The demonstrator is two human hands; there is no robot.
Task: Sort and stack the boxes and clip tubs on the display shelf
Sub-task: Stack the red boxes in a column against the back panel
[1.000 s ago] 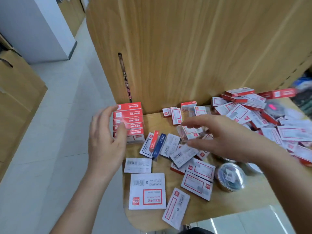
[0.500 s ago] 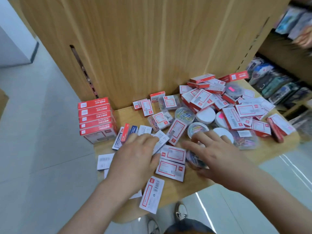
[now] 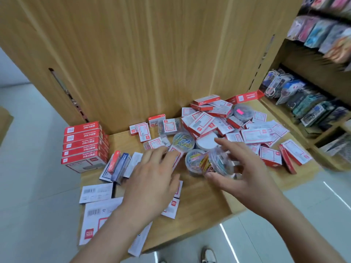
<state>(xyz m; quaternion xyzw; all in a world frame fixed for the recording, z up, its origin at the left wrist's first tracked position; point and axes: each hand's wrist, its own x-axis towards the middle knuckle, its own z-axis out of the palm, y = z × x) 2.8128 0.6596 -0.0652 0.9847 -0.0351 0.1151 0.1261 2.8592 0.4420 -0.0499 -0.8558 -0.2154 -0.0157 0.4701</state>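
The clip tub (image 3: 221, 163), clear w/ coloured clips inside, is in the right hand (image 3: 247, 175). The thumb is under its near edge & the fingers curl over the top. The tub is tilted on its side, up off the display shelf (image 3: 201, 204), approx mid-shelf. Just left of it a second tub (image 3: 192, 161) stands upright on the wood. Whether the two touch can't be told. Behind those sit a third tub (image 3: 183, 140) of coloured clips & a white-lidded tub (image 3: 206, 143), side by side. Further back-right, a tub w/ pink label (image 3: 243, 112) sits in the heap of red-&-white boxes (image 3: 203, 123), which lie at all angles across the shelf's right half.

The left hand (image 3: 152, 179) is palm down, fingers straight & spread, gripping nothing. Its fingertips reach a small box (image 3: 173, 149) beside the second tub; contact can't be told.

Left of that hand, a red slim box (image 3: 114, 161) & a blue slim box (image 3: 121, 165) lean together on white packs. In the back-left corner is a neat stack of red boxes (image 3: 83, 141), sitting on a larger box. Front-left lie flat white packs (image 3: 96, 192), barcodes up, at the shelf's edge. A wooden back panel (image 3: 152, 54) stands behind, w/ a side rack (image 3: 307, 105) of packaged goods at right. A shoe (image 3: 209, 255) shows on the floor below.
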